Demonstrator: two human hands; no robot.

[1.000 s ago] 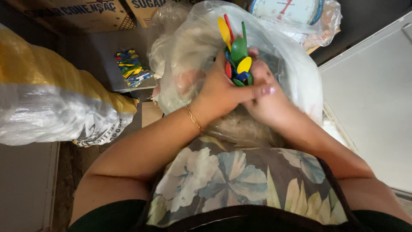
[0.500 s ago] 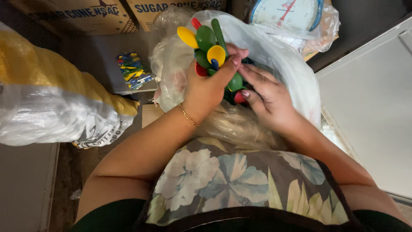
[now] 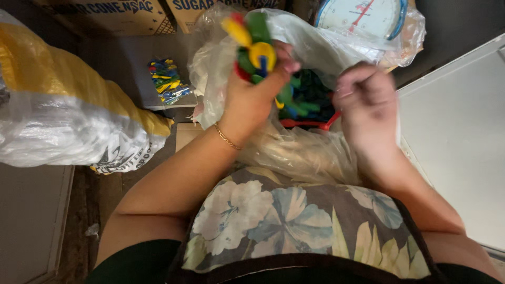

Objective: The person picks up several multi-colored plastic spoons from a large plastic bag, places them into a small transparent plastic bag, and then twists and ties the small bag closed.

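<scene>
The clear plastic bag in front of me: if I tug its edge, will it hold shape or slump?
The bag looks thin and crinkled, so it would probably slump and fold. The coloured plastic pieces inside likely shift and slide together. The bunch in the left hand looks light and rigid; the right hand seems empty.

Room ahead is taken up by the clear plastic bag (image 3: 315, 147) of coloured plastic pieces. Passage to the left is narrowed by a bulky yellow-and-white sack (image 3: 68, 115). Farther back, cardboard boxes (image 3: 105, 13) and a wrapped dial scale (image 3: 363, 16) are stacked. Open space is offered by the white surface (image 3: 457, 142) on the right.
</scene>
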